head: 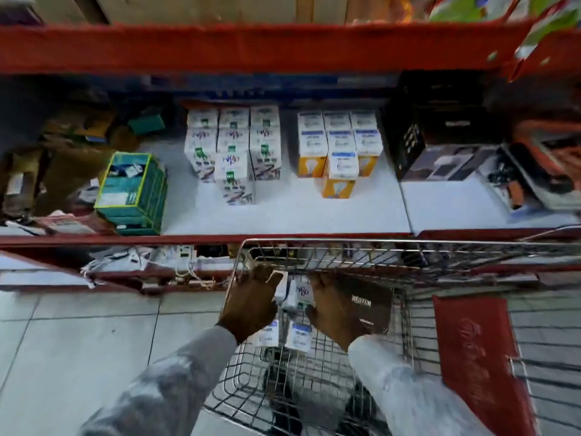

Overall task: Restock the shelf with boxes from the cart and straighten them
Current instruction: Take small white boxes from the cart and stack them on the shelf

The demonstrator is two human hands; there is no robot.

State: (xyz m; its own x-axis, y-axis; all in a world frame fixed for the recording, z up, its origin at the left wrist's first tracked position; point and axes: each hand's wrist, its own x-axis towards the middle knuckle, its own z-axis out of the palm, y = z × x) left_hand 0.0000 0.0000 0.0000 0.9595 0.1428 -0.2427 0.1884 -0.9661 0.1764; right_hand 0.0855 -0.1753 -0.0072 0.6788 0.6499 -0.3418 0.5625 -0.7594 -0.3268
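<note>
Shelf (314,215) front edge bare. Both hands, left (251,305) and right (333,309), clamp white boxes (297,294) inside cart (314,243); likely light, crushable cardboard—grip flat sides.

Shelf (314,215) front lies bare below box rows (234,152); green crate (132,193) blocks left, black crate (405,140) right.

Red shelf (220,239) – white boxes (234,152), green-printed; silver wire cart (314,388).
</note>
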